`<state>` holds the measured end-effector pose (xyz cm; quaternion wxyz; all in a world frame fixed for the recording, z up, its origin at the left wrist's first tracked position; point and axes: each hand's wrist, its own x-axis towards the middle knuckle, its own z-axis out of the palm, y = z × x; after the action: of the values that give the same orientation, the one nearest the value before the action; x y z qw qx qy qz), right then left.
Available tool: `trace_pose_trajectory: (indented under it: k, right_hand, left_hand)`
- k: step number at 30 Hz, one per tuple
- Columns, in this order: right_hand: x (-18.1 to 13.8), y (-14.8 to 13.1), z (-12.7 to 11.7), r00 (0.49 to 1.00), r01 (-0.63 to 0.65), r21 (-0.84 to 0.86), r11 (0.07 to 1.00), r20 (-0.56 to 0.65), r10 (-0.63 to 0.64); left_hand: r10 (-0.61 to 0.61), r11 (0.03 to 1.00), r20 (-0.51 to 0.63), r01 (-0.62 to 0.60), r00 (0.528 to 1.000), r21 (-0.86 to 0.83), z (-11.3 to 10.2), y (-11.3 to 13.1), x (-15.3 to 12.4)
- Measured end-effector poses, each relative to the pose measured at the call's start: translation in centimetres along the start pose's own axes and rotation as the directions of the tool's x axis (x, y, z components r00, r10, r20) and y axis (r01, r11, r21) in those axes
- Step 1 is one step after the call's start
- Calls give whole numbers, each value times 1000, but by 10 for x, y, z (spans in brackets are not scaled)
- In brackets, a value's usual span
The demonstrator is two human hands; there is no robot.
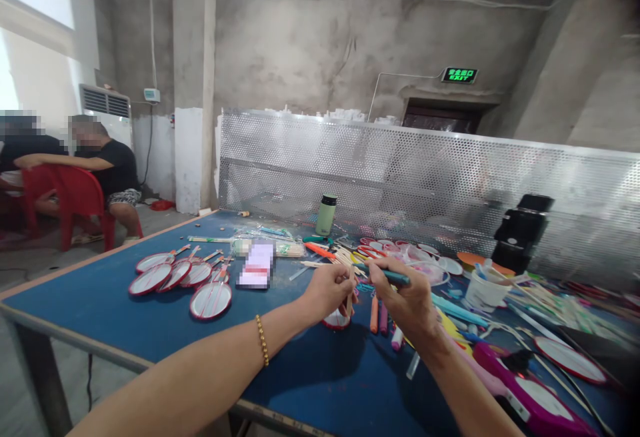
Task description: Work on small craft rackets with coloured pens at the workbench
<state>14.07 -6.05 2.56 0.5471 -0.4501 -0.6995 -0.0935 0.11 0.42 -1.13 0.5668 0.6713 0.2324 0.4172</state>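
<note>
My left hand is closed around the wooden handle of a small round red-rimmed fan, holding it over the blue table. My right hand is closed on a teal marker pen, its tip close to the fan's handle. A gold bead bracelet circles my left wrist. Several coloured markers lie on the table just below my hands.
Several finished red-rimmed fans lie at the left of the table. A green flask, a white cup, loose sticks and more fans crowd the right. A perforated metal screen stands behind. Two people sit on red chairs far left.
</note>
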Motion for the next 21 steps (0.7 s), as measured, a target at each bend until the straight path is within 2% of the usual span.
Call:
trace_pose_trajectory:
  k: [9, 16, 21]
  right_hand:
    - [-1, 2, 3, 1000, 21, 12, 1000, 15, -21]
    - [3, 3, 1, 998, 34, 0, 999, -48, -34]
    - [1, 1, 1, 999, 37, 5, 999, -16, -37]
  left_hand:
    - [14, 1000, 5, -14, 1000, 10, -1, 2, -2]
    - [3, 1000, -7, -3, 1000, 16, 0, 2, 0]
    - [1, 1000, -8, -1, 1000, 17, 0, 4, -2]
